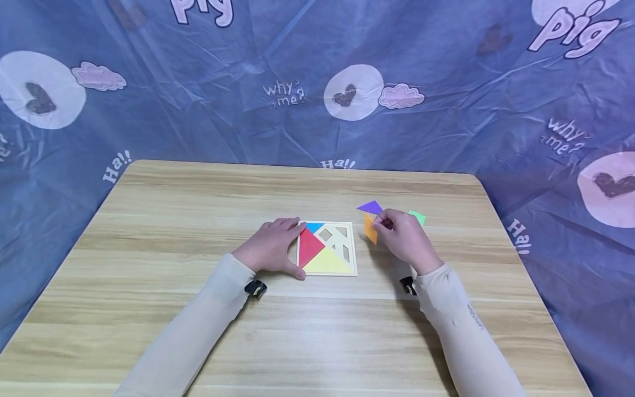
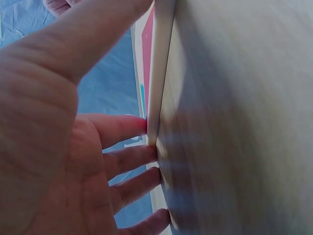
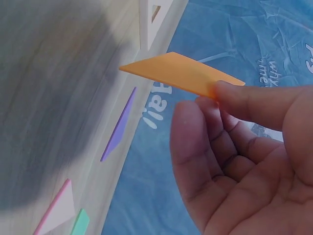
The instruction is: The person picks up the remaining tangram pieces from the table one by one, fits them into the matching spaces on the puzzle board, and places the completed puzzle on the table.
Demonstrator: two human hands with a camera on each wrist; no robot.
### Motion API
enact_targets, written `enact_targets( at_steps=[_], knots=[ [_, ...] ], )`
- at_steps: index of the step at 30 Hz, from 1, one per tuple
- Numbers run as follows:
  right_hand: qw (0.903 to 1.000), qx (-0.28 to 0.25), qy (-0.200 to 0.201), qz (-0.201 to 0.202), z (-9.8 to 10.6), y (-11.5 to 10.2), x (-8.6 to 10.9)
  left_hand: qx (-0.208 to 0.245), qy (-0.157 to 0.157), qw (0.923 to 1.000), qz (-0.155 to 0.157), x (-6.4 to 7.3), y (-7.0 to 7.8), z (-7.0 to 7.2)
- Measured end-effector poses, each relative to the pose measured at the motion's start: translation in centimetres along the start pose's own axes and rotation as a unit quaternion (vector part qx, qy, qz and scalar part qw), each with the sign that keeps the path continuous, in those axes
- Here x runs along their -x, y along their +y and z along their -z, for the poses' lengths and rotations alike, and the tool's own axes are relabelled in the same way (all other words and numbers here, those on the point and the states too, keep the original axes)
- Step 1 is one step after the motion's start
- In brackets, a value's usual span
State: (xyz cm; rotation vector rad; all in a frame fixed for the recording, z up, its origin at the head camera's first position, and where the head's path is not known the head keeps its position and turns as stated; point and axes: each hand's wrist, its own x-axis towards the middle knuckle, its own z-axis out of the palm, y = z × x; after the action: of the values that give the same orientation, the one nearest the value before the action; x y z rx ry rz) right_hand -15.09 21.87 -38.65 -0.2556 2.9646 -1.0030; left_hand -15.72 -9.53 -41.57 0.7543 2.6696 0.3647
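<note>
A square tangram board [image 1: 355,249] lies flat, with a red triangle [image 1: 310,247], a yellow triangle [image 1: 328,262] and a blue piece [image 1: 313,226] set in it. Several cut-outs show on its right side. My left hand [image 1: 272,247] spreads along the board's left edge, thumb near the front corner and fairly straight fingertips at the far one. Between thumb and fingers, my right hand [image 1: 404,238] pinches an orange parallelogram piece [image 3: 176,73], held up to the right of the board. Its pinched end is hidden by the thumb.
Beyond the right hand lie a purple triangle [image 1: 371,207] and a green piece [image 1: 418,217]. A pink triangle [image 3: 59,209] shows beside the green one in the right wrist view. A blue printed cloth [image 1: 297,127] hangs behind the wooden table [image 1: 208,193].
</note>
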Motion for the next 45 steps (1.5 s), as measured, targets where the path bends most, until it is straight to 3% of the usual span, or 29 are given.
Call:
enact_targets(
  at_steps=[10,17,25,33,45],
  knots=[
    [0.9968,-0.053,0.009,-0.059,0.3,-1.1,-0.6,0.001,0.006,1.0000,-0.002,0.0,-0.2,0.0],
    [0.9897,-0.116,-0.051,-0.066,-0.7,-1.8,-0.3,0.007,0.003,1.0000,-0.001,0.0,-0.2,-0.1],
    [0.9823,-0.136,-0.106,-0.072,-2.0,-1.6,-0.4,0.007,0.005,1.0000,-0.002,0.1,-0.3,-0.3],
    [0.9856,-0.106,-0.117,-0.060,-3.1,-1.0,-0.8,0.009,0.001,1.0000,0.001,0.0,-0.2,-0.2],
    [0.9810,-0.068,-0.165,-0.076,-3.9,-0.9,-0.9,0.006,0.003,1.0000,-0.005,-0.1,-0.1,0.0]
  ],
)
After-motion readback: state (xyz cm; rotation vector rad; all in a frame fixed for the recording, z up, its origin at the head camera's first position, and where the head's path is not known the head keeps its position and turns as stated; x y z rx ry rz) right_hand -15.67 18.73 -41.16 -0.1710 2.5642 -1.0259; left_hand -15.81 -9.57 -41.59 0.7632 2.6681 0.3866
